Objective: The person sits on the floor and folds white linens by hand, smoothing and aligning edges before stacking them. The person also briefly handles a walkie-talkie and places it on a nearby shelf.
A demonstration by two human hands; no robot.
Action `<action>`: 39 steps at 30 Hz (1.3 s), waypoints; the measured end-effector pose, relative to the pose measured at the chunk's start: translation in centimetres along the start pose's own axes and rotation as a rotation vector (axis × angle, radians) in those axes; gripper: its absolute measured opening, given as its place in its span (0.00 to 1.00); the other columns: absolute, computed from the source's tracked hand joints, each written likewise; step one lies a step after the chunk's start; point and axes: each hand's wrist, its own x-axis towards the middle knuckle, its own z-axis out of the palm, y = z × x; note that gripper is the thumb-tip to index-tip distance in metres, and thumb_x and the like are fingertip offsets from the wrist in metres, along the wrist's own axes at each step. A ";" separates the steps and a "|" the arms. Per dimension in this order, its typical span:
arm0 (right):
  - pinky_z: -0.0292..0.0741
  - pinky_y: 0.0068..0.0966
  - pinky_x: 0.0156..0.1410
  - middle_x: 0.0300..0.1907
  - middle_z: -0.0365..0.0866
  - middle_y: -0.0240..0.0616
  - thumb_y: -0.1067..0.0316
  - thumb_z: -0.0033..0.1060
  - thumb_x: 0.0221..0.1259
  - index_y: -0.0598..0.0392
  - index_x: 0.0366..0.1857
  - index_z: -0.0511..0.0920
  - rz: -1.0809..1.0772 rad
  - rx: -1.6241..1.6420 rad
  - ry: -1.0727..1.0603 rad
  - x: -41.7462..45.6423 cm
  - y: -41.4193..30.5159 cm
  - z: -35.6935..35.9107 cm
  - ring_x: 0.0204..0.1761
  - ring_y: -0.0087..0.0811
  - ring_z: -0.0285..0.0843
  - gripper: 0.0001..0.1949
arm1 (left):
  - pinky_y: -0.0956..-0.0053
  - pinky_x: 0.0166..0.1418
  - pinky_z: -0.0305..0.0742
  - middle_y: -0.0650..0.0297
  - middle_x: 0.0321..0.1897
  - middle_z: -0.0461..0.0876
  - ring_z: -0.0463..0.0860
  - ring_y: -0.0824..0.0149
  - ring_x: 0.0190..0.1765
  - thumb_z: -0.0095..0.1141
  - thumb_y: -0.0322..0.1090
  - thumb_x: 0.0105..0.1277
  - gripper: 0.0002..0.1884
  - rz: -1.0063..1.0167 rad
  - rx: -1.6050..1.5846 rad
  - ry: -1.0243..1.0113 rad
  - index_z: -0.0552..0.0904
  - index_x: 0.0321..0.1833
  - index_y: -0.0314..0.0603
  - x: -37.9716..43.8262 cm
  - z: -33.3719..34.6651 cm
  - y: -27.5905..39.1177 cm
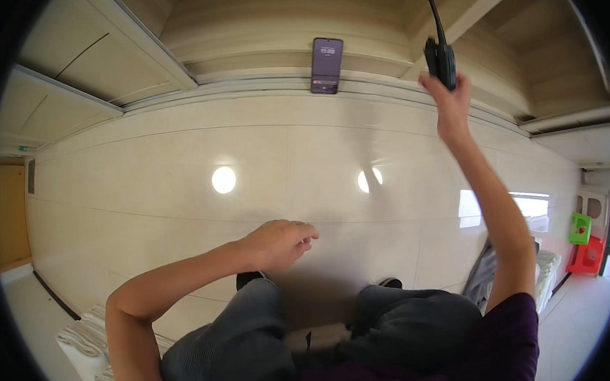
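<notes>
My right hand (450, 100) grips a black walkie-talkie (441, 62) by its lower end, antenna pointing away from me, at the edge of an open wooden cabinet. To the left of it a smartphone (327, 66) with a lit screen lies across the cabinet's lower edge and door track. My left hand (281, 244) hovers over the tiled floor in front of my knees, fingers loosely curled and apart, holding nothing that I can see.
Pale cabinet doors (111, 50) stand at the upper left. Folded white cloths (85, 334) are stacked at the lower left, and more (547, 273) at the right beside grey fabric (482, 274). Green (580, 229) and red plastic items (588, 257) stand at the far right.
</notes>
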 end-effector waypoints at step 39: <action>0.74 0.24 0.57 0.47 0.81 0.34 0.63 0.58 0.74 0.62 0.61 0.77 0.552 0.354 -0.501 -32.1 -5.4 -4.3 0.50 0.23 0.75 0.18 | 0.65 0.62 0.80 0.61 0.58 0.78 0.82 0.66 0.59 0.64 0.28 0.68 0.30 -0.139 -1.063 0.124 0.66 0.71 0.42 2.8 8.7 8.4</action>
